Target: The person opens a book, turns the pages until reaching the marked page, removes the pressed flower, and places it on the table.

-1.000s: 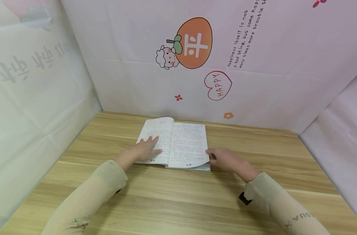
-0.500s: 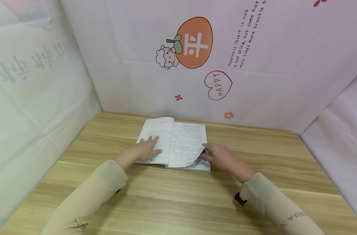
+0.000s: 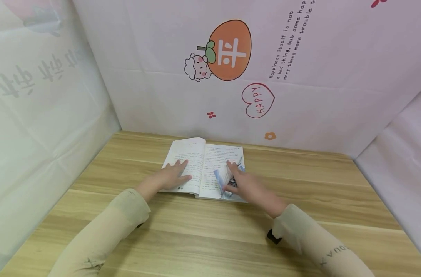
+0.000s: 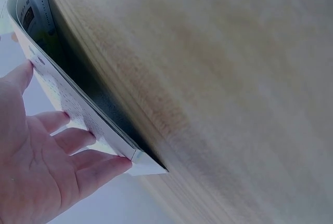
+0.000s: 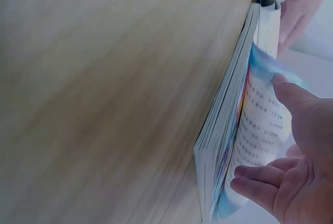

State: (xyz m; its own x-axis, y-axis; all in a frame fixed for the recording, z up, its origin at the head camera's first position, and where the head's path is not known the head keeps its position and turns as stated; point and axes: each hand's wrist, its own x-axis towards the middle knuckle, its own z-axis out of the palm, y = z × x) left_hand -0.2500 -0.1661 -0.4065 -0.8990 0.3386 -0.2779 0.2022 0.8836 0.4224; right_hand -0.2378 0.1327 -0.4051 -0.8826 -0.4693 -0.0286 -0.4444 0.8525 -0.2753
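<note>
An open book with printed pages lies on the wooden table. My left hand rests flat on its left page, fingers spread; in the left wrist view the fingertips touch that page near its edge. My right hand is over the right half of the book. There a page with a blue border is raised and curls leftward. In the right wrist view, the right thumb and fingers are spread apart and lie against this curled page. A picture page partly shows beneath the hand.
The wooden table extends around the book. A white printed cloth stands behind it, with more cloth at the left and right sides. A dark band shows by the right sleeve.
My right hand has moved leftward from the book's right edge, lifting and curling the page over with it. The left hand has stayed in place on the left page.
</note>
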